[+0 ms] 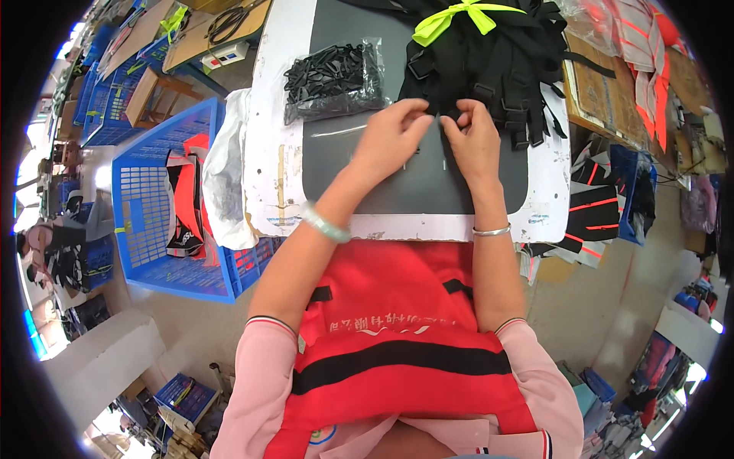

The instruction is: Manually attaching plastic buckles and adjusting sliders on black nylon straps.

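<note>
Over the dark grey mat (359,183), both my hands meet at the near edge of a bundle of black webbing straps (443,76). My left hand (394,138) is closed, its thumb and fingers pinching at a black strap end. From the other side my right hand (475,145) pinches at the same black strap, fingers curled in. The small detail between the fingertips is partly hidden. Black plastic buckles (514,118) hang on the straps at the right, and a neon yellow ribbon (462,19) is knotted around the bundle. Left of it lies a clear bag of small black plastic parts (332,80).
The white worktable (271,176) has a worn edge. At its left stand a blue plastic crate (141,199) with red and black pieces and a white plastic sack (225,176). On the right are a wooden table (604,92) and stacked black-and-orange pieces (592,206).
</note>
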A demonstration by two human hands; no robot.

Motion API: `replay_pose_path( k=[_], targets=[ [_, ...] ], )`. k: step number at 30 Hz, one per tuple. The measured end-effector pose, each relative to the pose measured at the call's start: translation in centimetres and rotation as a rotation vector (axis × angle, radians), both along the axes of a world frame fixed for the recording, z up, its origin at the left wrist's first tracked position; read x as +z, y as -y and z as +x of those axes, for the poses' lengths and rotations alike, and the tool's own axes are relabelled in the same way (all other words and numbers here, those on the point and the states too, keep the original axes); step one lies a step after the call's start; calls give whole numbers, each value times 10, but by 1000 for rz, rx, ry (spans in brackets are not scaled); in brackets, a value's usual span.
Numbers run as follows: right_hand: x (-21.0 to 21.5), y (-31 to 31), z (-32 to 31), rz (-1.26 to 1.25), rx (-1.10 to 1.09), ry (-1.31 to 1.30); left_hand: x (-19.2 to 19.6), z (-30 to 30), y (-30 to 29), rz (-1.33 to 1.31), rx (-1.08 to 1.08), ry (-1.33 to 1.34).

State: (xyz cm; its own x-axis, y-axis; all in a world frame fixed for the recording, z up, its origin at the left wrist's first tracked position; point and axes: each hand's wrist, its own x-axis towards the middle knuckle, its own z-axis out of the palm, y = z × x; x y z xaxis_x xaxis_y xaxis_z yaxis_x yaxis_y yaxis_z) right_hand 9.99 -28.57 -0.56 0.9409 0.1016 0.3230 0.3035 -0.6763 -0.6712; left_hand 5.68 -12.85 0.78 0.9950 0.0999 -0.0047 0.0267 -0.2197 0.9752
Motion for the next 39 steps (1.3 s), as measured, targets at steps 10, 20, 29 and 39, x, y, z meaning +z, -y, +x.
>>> replay_pose_path(
  k=[10,20,29,39],
  targets=[
    [9,18,-22,827,297,-659,11,-17,27,212,-120,11],
    [82,90,1,1901,168,-256,21,-156,-67,-678,338,-288],
    [33,74,-49,887,76,-603,-10,-117,-88,-1345,449,120],
    [18,47,-69,244,192,-510,2,-17,-14,536,-75,14]
  ],
)
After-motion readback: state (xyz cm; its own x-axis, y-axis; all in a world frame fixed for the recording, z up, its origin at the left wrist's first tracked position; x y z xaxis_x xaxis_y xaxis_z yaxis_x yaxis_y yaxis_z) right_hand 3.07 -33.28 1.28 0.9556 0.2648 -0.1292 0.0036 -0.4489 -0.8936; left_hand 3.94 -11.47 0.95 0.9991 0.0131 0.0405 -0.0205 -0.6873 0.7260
